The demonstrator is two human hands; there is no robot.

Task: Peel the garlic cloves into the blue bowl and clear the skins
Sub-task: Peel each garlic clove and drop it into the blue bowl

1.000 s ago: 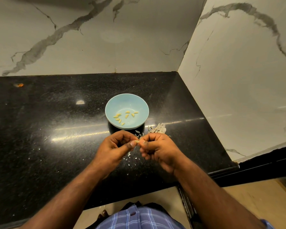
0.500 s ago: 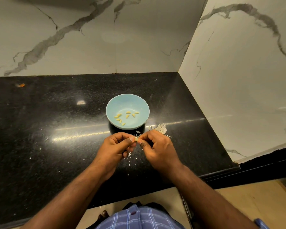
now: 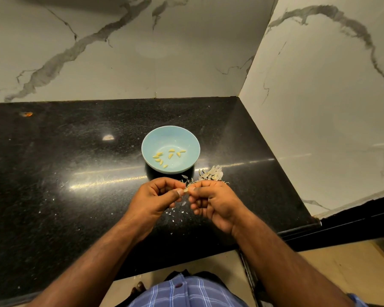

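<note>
Garlic cloves are what it's all about, but going by size: a black desk [image 3: 53,173] is set against marble walls, and the blue bowl [image 3: 170,149] is parked in the middle of it with a handful of peeled cloves [image 3: 169,156] already lying inside. Just in front of the bowl, the left hand [image 3: 155,196] and right hand [image 3: 213,200] are met fingertip to fingertip, both curled and pinching one small clove [image 3: 186,190] above the desk. Compared with a second ago the right hand has been rolled a bit and a flake of skin seems to have been lifted, so that clove is probably nearly bare. A pile of skins [image 3: 211,173] is heaped right of the bowl, and tiny flakes [image 3: 175,212] are scattered under the hands, not yet cleared.
</note>
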